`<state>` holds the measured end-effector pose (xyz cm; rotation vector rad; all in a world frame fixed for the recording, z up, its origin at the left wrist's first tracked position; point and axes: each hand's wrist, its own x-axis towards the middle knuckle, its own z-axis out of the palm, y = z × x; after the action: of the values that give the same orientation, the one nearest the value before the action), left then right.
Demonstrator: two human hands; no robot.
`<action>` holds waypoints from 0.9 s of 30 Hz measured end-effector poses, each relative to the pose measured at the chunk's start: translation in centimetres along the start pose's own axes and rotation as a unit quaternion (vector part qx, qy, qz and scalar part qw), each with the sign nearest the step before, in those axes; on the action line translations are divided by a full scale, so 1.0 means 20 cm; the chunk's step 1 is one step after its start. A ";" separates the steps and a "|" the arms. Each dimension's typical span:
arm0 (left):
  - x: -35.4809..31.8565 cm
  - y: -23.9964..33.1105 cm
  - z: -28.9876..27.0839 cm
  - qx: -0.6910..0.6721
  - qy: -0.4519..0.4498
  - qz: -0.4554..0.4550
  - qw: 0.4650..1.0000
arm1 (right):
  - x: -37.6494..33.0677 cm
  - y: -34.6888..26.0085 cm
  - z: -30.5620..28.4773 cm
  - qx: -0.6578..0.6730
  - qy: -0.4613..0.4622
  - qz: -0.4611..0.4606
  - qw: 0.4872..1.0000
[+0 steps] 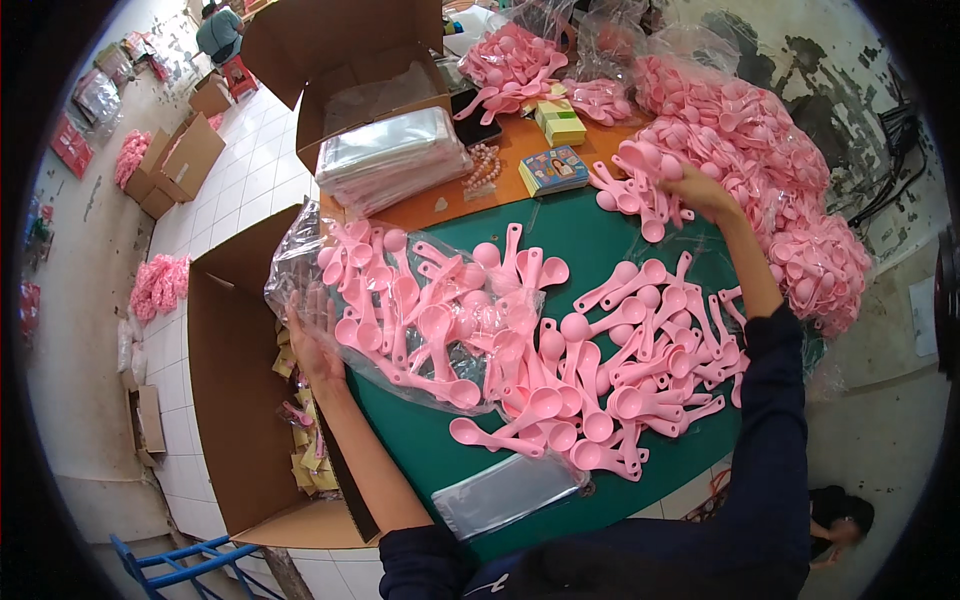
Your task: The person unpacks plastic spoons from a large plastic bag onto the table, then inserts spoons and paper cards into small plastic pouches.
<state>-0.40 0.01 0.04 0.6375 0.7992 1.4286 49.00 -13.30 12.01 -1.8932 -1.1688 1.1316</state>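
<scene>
Clear plastic sleeves (510,494) lie on the green tabletop (405,435). Beyond, loose pink scoops (631,402) adjoin a clear bag (298,265) of more; the left hand (316,352), fingers spread, touches its edge. Well apart, the right hand (700,192) meets a farther scoop cluster (628,198); whether it grips any, I cannot tell.

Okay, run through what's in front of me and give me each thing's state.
Pink spoons: some bagged, some loose
Clear bag: slack, spoons inside
Near clear sleeves: lying flat
Thick sleeve stack: piled flat
Left box: open, yellow packets inside
Back box: open, flap raised
Left hand: against clear bag, grip unclear
Right hand: at pink spoons, grip unclear
</scene>
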 end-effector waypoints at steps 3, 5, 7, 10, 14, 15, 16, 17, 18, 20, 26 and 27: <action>0.01 -0.02 0.02 -0.011 -0.012 0.000 1.000 | 0.19 0.21 -0.22 -0.214 0.143 -0.070 0.964; 0.01 -0.01 0.02 -0.010 -0.010 0.002 1.000 | 0.16 0.19 -0.11 -0.361 0.231 -0.132 0.894; -0.01 -0.01 0.04 -0.009 0.009 -0.010 1.000 | 0.04 0.12 0.02 -0.476 0.228 -0.210 0.823; 0.00 0.01 -0.01 -0.003 0.001 0.001 1.000 | -0.13 0.05 0.29 -0.417 -0.123 -0.322 0.841; 0.00 -0.01 0.01 0.004 -0.004 0.004 1.000 | -0.26 0.12 0.44 -0.469 -0.147 -0.239 0.838; 0.00 0.00 0.01 0.004 -0.001 -0.001 1.000 | -0.28 0.11 0.46 -0.471 -0.147 -0.205 0.845; 0.00 0.00 0.02 0.003 0.000 -0.004 1.000 | -0.29 0.09 0.47 -0.474 -0.131 -0.212 0.845; 0.01 -0.01 0.01 0.002 -0.001 -0.003 1.000 | -0.28 0.10 0.47 -0.474 -0.130 -0.213 0.845; 0.02 -0.01 -0.01 -0.001 -0.004 0.000 1.000 | -0.26 0.12 0.48 -0.464 -0.132 -0.224 0.847; 0.02 -0.02 -0.01 -0.005 -0.006 0.001 1.000 | -0.25 0.13 0.48 -0.455 -0.136 -0.234 0.849; 0.00 -0.01 0.01 -0.005 -0.010 -0.006 1.000 | -0.24 0.14 0.44 -0.489 -0.168 -0.214 0.829; 0.00 0.00 0.03 -0.001 -0.011 -0.005 1.000 | -0.23 0.13 0.41 -0.476 -0.182 -0.225 0.830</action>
<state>0.09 -0.04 0.31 0.6457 0.7829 1.4107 41.52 -18.00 7.79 -1.8662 -2.5970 0.6707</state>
